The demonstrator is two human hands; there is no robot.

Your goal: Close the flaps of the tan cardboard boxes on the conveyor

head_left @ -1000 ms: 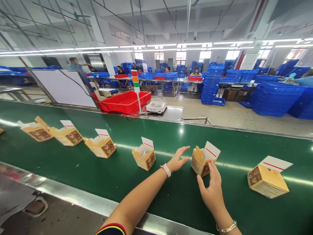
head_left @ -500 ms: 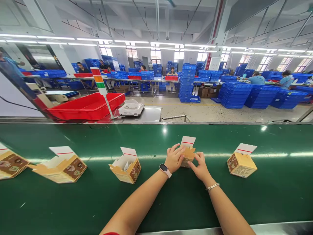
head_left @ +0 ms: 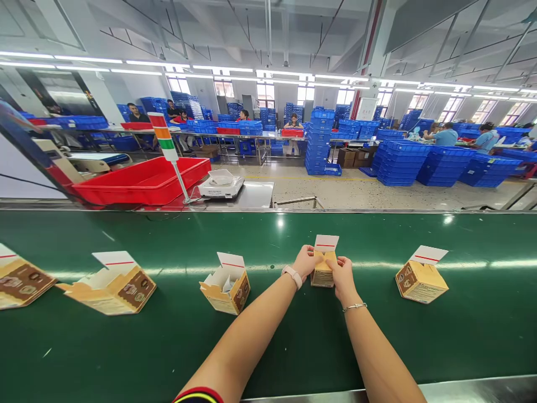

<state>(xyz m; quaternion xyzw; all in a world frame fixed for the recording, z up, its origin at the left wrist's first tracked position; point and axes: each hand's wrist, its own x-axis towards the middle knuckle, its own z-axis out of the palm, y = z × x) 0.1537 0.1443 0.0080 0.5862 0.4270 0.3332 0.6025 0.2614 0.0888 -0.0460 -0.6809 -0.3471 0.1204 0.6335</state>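
Centrally, left hand [head_left: 305, 261] and right hand [head_left: 340, 275] close their fingers on the small carton [head_left: 323, 273] standing on the green conveyor belt [head_left: 268, 336], white flap raised; open cartons [head_left: 226, 284] flank it.

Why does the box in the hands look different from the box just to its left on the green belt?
The held box stands upright between the left hand and right hand; the left box lies tilted, untouched. The held box's yellow side flaps are folded in; the left box gapes open, showing its white inside. Both are yellow-brown cartons with a white lid flap marked by a red line, sitting on the belt.
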